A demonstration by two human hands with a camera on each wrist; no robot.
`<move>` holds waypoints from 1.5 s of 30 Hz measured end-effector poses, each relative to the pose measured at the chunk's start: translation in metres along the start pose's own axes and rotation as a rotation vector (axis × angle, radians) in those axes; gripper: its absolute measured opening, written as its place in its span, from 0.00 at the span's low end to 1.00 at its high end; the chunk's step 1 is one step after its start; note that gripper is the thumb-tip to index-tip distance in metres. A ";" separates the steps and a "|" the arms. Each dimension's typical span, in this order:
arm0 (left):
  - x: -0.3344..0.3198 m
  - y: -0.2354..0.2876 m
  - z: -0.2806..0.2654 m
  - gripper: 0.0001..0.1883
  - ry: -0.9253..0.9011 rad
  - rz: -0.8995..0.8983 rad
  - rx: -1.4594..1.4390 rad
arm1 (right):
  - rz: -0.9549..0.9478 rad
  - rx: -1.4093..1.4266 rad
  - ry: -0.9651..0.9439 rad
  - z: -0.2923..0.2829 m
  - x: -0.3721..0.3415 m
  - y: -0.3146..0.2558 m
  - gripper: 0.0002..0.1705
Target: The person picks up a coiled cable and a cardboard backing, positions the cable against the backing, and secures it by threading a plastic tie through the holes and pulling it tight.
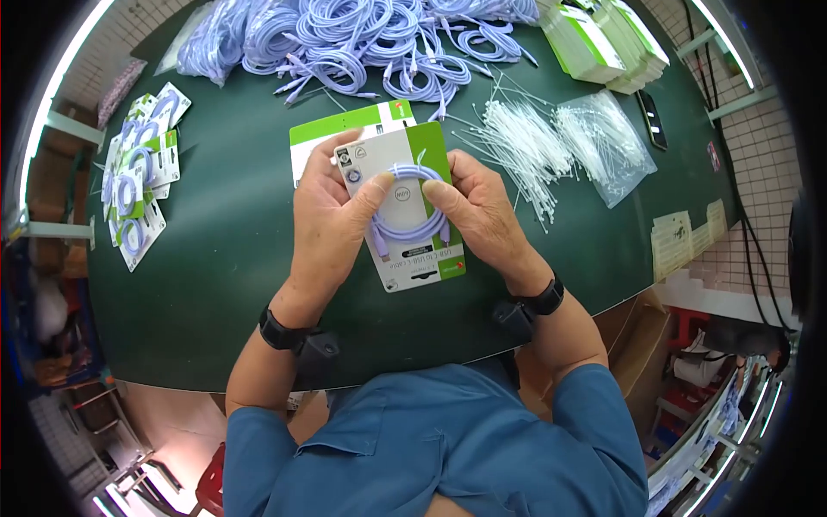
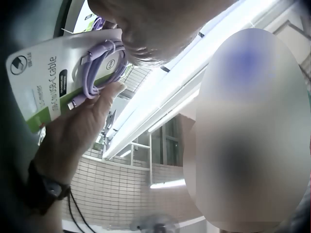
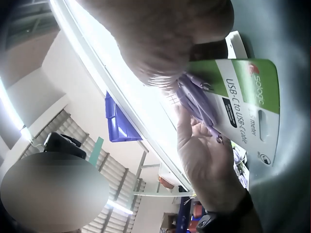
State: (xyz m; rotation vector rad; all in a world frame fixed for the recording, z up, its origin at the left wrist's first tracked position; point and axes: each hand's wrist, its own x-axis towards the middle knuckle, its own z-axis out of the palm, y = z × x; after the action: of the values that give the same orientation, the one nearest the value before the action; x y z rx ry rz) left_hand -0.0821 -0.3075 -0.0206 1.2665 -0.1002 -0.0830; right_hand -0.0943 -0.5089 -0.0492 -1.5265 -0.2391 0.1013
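Both hands hold a white and green cable packaging card [image 1: 389, 146] over the table, its print upside down in the head view. On the card lies a coiled lilac USB-C cable [image 1: 407, 234], a thin white cable tie showing at its upper side. My left hand [image 1: 329, 220] grips the card's left edge, thumb pressed on the coil. My right hand [image 1: 484, 215] grips the right edge, its thumb also on the coil. In the left wrist view, the cable's plugs [image 2: 74, 104] lie near the product lettering. Fingers behind the card are partly hidden.
More cards [image 1: 312, 131] lie just beyond the held one. Coiled lilac cables [image 1: 362, 39] are heaped at the back. White cable ties [image 1: 525, 142] and a bag of them [image 1: 616, 168] lie right, below card stacks [image 1: 594, 52]. Carded cables [image 1: 142, 168] are piled left. A phone [image 1: 652, 121] lies far right.
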 end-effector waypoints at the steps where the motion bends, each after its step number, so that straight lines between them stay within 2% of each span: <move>1: 0.000 0.002 0.001 0.25 -0.016 -0.009 0.011 | -0.001 0.010 0.019 0.002 0.000 0.000 0.19; 4: -0.003 0.008 0.003 0.25 0.106 0.786 0.782 | -0.041 0.033 0.167 0.004 -0.001 -0.006 0.17; 5: -0.006 0.011 0.005 0.25 0.081 0.785 0.785 | -0.042 0.043 0.189 0.003 -0.002 -0.006 0.17; 8: -0.019 0.026 0.012 0.24 -0.360 0.884 1.139 | -0.035 0.002 0.182 0.000 -0.004 -0.004 0.18; 13: -0.022 0.008 0.024 0.21 -0.354 0.842 1.270 | -0.180 -0.088 0.241 0.006 -0.008 -0.005 0.21; 16: -0.021 0.004 0.027 0.21 -0.333 0.775 1.154 | -0.189 -0.033 0.268 0.009 -0.010 0.000 0.21; 21: -0.019 -0.001 0.027 0.19 -0.352 0.653 1.049 | -0.151 -0.058 0.275 0.009 -0.011 0.003 0.22; 25: -0.021 -0.005 0.025 0.17 -0.326 0.539 0.988 | -0.075 -0.142 0.203 0.007 -0.015 0.003 0.20; 29: -0.017 -0.011 0.022 0.16 -0.324 0.551 0.926 | -0.094 -0.171 0.212 0.008 -0.012 0.006 0.21; 32: -0.020 -0.019 0.024 0.15 -0.293 0.635 0.900 | -0.138 -0.091 0.286 0.012 -0.010 0.005 0.23; 33: -0.019 -0.022 0.025 0.15 -0.276 0.617 0.887 | -0.117 -0.102 0.271 0.010 -0.010 0.005 0.23; 36: -0.016 -0.033 0.022 0.15 -0.276 0.739 0.904 | 0.000 -0.071 0.243 0.006 -0.011 0.007 0.21; 37: -0.019 -0.037 0.021 0.15 -0.261 0.725 0.896 | 0.014 -0.079 0.230 0.008 -0.013 0.009 0.21; 41: -0.011 -0.036 0.021 0.15 -0.218 0.895 0.948 | -0.071 -0.019 0.299 0.009 -0.001 0.009 0.20; 45: -0.012 -0.029 0.023 0.15 -0.190 0.886 0.997 | -0.108 0.075 0.370 0.007 0.002 0.006 0.18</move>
State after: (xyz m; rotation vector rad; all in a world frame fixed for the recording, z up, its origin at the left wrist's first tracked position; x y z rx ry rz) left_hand -0.0969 -0.3361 -0.0417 2.0826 -0.9451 0.6911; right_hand -0.0932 -0.5016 -0.0549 -1.4253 -0.0210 -0.2537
